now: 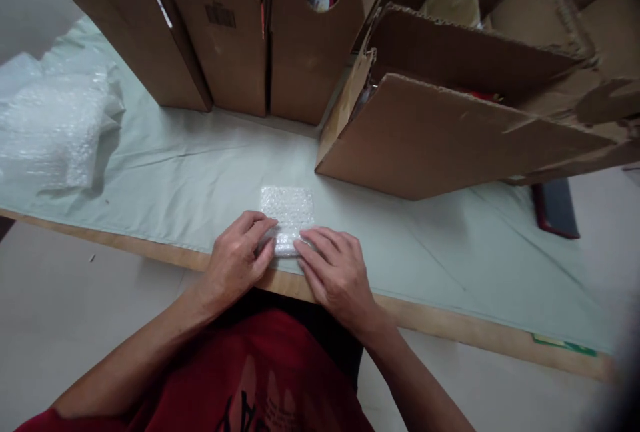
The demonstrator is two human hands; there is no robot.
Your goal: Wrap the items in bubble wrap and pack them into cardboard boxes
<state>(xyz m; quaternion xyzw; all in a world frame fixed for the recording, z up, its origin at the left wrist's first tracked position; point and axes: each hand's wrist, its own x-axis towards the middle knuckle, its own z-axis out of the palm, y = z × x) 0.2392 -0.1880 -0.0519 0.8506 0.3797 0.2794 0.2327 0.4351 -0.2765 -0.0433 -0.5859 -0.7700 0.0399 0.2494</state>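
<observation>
A small sheet of bubble wrap (287, 203) lies on the pale green cloth near the table's front edge. Its near end is folded or rolled into a thicker strip; whether something is inside I cannot make out. My left hand (241, 249) pinches the left end of that strip between thumb and fingers. At the right end, my right hand (337, 265) grips it the same way, fingers bent over the top and thumb on the near side. The far part of the sheet lies flat beyond both hands.
Cardboard holders (315, 52) stand in a row at the back, with packets inside. A larger cardboard box (450, 132) sits at the right. Bubble wrap in a pile (55, 122) rests at the left. A dark phone-like object (556, 209) lies far right. The wooden table edge (450, 322) runs along the front.
</observation>
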